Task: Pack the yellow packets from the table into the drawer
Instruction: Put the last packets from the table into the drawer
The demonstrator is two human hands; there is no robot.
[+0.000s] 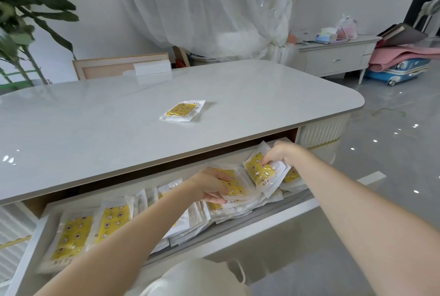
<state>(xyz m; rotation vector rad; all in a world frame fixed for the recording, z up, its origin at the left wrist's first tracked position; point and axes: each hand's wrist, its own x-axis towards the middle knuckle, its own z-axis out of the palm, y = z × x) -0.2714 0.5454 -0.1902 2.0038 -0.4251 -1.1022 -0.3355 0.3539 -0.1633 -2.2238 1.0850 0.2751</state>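
Observation:
The open drawer [240,234] under the white table [95,124] holds several yellow-and-white packets in rows, some upright, some lying flat. Inside the drawer my left hand [212,184] grips a yellow packet [234,186] near the middle right, thumb underneath and fingers on top. Further right, my right hand [278,153] pinches the top of another yellow packet [260,173], which tilts over the stack. A small stack of yellow packets [182,110] lies on the tabletop, well beyond both hands.
A white box [152,67] sits at the table's far edge in front of a chair back [104,65]. A plant [26,22] stands at the far left. A sideboard [333,55], pink bedding and a blue suitcase [397,71] are at the far right on a glossy floor.

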